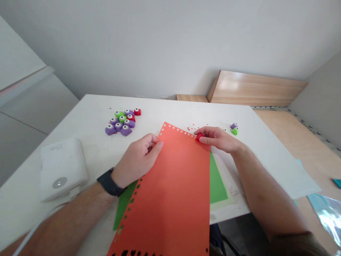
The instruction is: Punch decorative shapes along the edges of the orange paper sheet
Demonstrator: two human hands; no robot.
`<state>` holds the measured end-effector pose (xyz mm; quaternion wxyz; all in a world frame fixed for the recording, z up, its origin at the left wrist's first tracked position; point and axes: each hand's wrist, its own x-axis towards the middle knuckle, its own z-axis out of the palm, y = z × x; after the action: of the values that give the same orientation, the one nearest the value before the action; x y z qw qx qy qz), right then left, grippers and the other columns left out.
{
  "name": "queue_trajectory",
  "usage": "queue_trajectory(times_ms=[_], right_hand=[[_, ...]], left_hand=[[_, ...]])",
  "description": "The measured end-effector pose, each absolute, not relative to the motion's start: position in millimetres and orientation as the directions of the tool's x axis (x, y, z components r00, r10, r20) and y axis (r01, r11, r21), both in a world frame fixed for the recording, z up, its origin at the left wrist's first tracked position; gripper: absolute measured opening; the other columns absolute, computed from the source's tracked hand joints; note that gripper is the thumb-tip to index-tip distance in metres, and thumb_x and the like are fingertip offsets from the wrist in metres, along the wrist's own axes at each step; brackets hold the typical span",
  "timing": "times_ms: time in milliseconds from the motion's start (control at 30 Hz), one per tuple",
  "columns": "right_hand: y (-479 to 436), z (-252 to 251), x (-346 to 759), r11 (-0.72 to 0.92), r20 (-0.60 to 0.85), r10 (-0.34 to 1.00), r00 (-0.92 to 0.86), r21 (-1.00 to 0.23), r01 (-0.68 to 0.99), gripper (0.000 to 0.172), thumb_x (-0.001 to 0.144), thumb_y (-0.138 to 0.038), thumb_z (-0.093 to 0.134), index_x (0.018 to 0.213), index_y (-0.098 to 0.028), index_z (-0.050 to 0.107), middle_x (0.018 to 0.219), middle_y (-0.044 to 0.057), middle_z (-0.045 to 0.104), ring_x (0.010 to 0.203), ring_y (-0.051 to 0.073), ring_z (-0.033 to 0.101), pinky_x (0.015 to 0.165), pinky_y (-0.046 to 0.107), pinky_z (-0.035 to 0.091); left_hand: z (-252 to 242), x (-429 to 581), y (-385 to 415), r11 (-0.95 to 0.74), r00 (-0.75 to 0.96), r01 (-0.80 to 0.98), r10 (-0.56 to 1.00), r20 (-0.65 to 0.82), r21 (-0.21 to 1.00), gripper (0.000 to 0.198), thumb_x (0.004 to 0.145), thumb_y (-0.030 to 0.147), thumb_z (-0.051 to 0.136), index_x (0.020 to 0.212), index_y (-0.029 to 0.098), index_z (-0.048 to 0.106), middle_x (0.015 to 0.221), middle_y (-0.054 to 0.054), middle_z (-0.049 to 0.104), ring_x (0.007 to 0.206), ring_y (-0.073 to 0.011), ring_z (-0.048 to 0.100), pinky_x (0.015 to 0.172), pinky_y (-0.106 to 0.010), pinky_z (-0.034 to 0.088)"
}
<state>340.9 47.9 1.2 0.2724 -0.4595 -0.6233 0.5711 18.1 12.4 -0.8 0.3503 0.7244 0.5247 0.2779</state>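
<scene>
A large orange-red sheet of paper (176, 185) is tilted up in front of me, with small punched holes along its far, left and near edges. My left hand (142, 154) pinches the sheet's left edge near the far corner, thumb on top. At the far right corner my right hand (215, 138) grips a red craft punch (199, 137) between thumb and fingers, set on the paper's edge. Under the orange sheet lies green paper (217, 181), showing on both sides. Small red cut-outs (193, 128) are scattered on the table beyond the right hand.
Several purple, green and red punches with eye shapes (121, 122) are grouped at the back left of the white table (162, 110). Two more punches (234, 128) sit at the right. A white device (63, 169) with a cable stands at the left.
</scene>
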Motion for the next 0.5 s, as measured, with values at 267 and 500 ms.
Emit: queue_trajectory(times_ms=[267, 500], right_hand=[[46.9, 5.7, 339.1, -0.028, -0.165, 0.878, -0.45, -0.955, 0.295, 0.04, 0.086, -0.048, 0.077, 0.117, -0.022, 0.073, 0.102, 0.005, 0.074, 0.091, 0.02, 0.066, 0.082, 0.035, 0.052], [47.2, 5.1, 338.4, 0.013, -0.146, 0.871, -0.469, -0.948, 0.318, 0.04, 0.086, -0.047, 0.076, 0.116, -0.021, 0.072, 0.099, 0.005, 0.072, 0.087, 0.019, 0.064, 0.08, 0.036, 0.051]], left_hand=[[-0.9, 18.3, 12.0, -0.201, 0.288, 0.563, 0.957, 0.038, 0.802, 0.029, 0.101, 0.047, 0.048, 0.086, 0.023, 0.052, 0.068, 0.004, 0.054, 0.059, -0.0133, 0.047, 0.055, -0.027, 0.033], [0.1, 18.8, 12.0, -0.199, 0.283, 0.567, 0.958, 0.038, 0.799, 0.027, 0.101, 0.046, 0.049, 0.087, 0.023, 0.052, 0.068, 0.004, 0.055, 0.059, -0.0135, 0.048, 0.056, -0.028, 0.033]])
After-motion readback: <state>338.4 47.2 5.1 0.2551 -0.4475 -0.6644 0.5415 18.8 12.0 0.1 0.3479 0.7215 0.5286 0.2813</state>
